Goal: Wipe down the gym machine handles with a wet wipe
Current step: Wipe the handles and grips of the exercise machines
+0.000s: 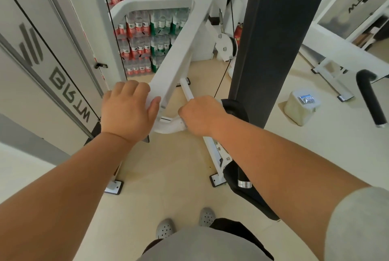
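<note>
A white machine arm [181,50] slants down from the upper middle to a curved white handle bar [168,123] at the centre. My left hand [128,111] lies over the lower end of the arm, fingers wrapped across its edge. My right hand [200,115] is curled into a fist around the handle bar, and a bit of white wet wipe [184,123] shows under its fingers. A black foam grip [233,107] sits just right of that fist. The rest of the wipe is hidden inside the hand.
A dark grey upright pad [263,39] stands right of my hands. A pack of wet wipes [302,109] lies on the floor at right, near another black-gripped handle [372,100]. Stacked cases of bottled water [145,37] fill the back. The weight-stack cover [42,60] is at left.
</note>
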